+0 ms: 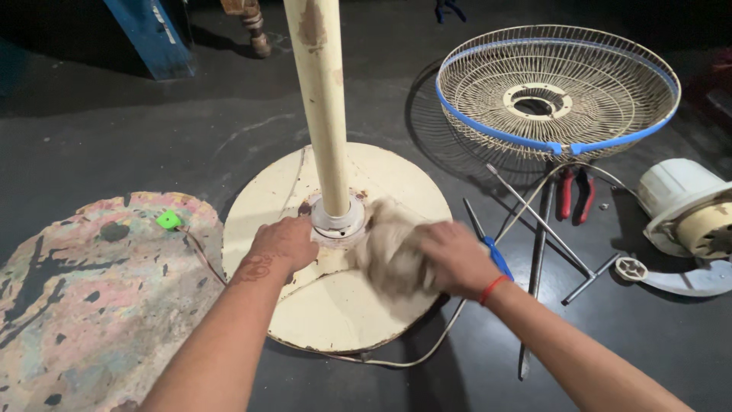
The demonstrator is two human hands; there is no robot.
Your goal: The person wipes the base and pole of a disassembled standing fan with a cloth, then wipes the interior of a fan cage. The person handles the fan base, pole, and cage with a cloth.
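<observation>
Right hand (456, 258) presses a blurred beige rag (390, 252) onto the cream round fan base (328, 305) while left hand (284, 243), flat and empty, steadies it beside the upright pole (324, 107); beyond lie pliers (573, 194) and 1 wire fan guard (557, 91).

I count one round cream metal fan base (335, 305) with one cream upright pole (324, 107), one grey crumpled rag (389, 255), one wire fan guard with a blue rim (557, 95), one pair of red-handled pliers (576, 194), one blue-handled screwdriver (492, 248), one white motor housing (690, 210), one small green tag (169, 220)
</observation>
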